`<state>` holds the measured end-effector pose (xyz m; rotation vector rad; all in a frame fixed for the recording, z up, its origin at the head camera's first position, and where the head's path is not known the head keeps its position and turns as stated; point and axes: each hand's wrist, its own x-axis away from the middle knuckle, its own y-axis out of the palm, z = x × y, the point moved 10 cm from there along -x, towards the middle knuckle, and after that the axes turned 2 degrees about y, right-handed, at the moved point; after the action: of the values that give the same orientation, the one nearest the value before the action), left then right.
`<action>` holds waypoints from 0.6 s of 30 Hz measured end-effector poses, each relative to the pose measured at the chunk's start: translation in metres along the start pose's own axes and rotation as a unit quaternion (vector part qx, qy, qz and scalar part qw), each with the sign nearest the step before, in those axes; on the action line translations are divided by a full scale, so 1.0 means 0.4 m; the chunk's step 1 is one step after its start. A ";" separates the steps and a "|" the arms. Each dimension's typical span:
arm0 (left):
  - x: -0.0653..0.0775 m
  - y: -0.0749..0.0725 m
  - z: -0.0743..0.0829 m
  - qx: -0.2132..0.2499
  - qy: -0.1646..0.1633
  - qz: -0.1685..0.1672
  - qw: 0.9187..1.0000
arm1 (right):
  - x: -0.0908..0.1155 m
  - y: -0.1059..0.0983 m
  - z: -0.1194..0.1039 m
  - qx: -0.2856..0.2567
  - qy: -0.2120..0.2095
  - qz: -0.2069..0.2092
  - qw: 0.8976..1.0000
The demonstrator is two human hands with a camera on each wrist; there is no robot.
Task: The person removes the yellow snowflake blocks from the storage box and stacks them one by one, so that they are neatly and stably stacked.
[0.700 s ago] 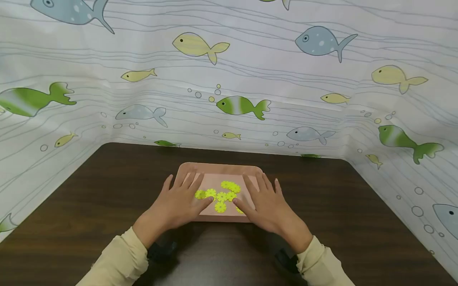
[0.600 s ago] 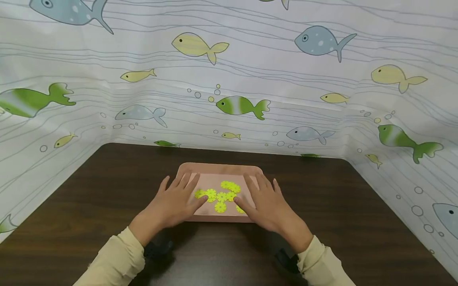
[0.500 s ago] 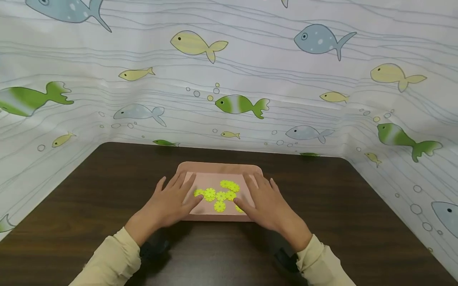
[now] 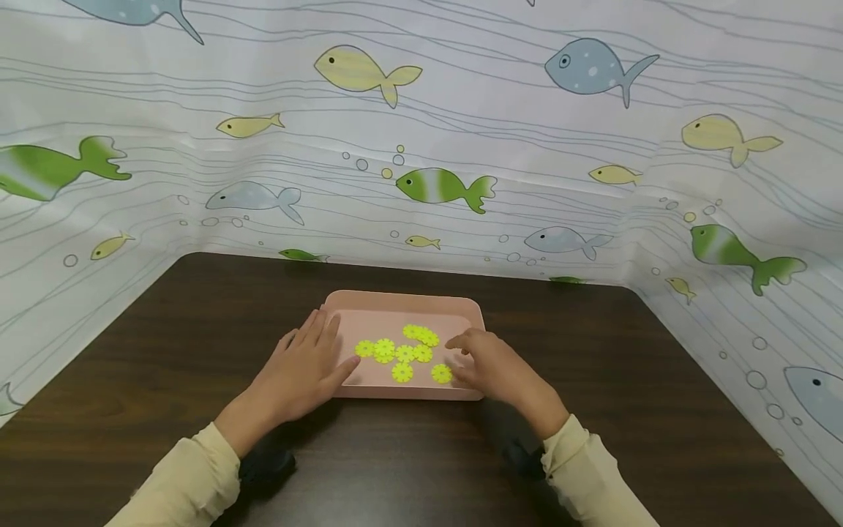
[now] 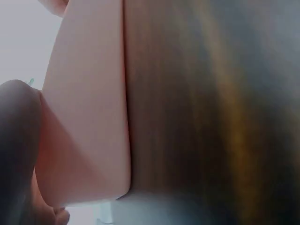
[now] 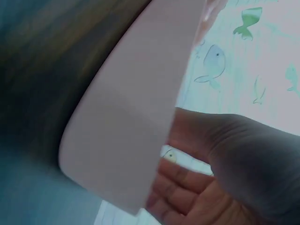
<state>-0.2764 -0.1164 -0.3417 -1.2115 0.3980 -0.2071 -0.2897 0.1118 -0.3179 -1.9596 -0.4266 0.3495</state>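
Several yellow notched plastic discs (image 4: 402, 372) lie in a shallow pink tray (image 4: 369, 322), most of them clustered mid-tray. A single disc (image 4: 441, 374) sits apart near the front right corner. My left hand (image 4: 299, 366) lies over the tray's left rim with fingers straight and thumb reaching inside. On the right side, my right hand (image 4: 503, 369) hovers above the rim, fingers loosely bent close to the lone disc. The right wrist view shows the thumb and fingers of that hand (image 6: 225, 159) apart beyond the tray wall (image 6: 122, 108), with nothing seen between them.
The tray stands on a dark brown wooden table (image 4: 395, 454). A white sheet printed with fish (image 4: 448, 117) rises behind the table and along both sides. A dark wrist device (image 4: 266, 468) sits under the left forearm.
My left hand has shifted left, from over the tray's interior to its left rim. The right hand's fingers have gone from straight to bent, uncovering the lone disc.
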 end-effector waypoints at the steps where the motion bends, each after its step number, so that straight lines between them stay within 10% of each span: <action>1: 0.002 0.001 -0.005 0.000 -0.004 0.002 1.000 | -0.006 0.006 0.009 -0.017 0.007 -0.013 1.000; 18: 0.024 0.052 -0.091 0.182 -0.012 -0.013 0.983 | -0.057 0.064 0.025 -0.062 -0.035 -0.099 0.993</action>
<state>-0.2838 -0.1443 -0.3735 -0.8582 0.3077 -0.2740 -0.3108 0.0999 -0.3439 -2.0083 -0.6967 0.2712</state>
